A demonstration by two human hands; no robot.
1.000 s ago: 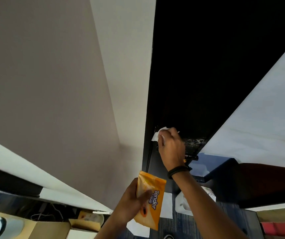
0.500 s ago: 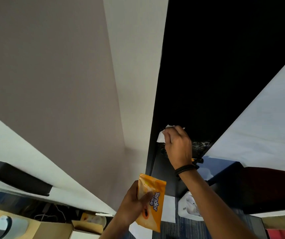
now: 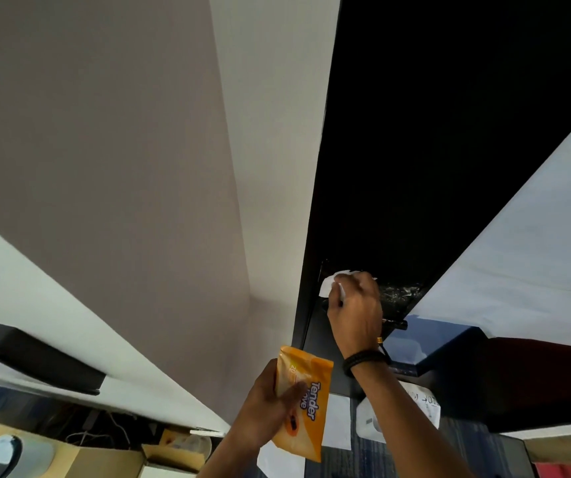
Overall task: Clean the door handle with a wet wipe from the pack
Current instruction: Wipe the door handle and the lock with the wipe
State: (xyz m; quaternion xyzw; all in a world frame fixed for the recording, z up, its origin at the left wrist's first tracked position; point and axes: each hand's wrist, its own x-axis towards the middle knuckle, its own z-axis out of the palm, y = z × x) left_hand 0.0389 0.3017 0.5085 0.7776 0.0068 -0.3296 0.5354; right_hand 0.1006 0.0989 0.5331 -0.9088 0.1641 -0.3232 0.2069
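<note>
White wet wipe, crumpled, sits pressed against the black door at the mostly hidden door handle, gripped in the curled fingers of the right hand. Below the handle, the left hand holds the orange "Tender" wipe pack, thumb across its front.

Counted in view — hands: 2, left hand and right hand. Wet wipes out of the pack: 1, white wet wipe. Packs: 1, orange pack. Black doors: 1, door. Wristbands: 1, black wristband. Cardboard boxes — 1, box.
</note>
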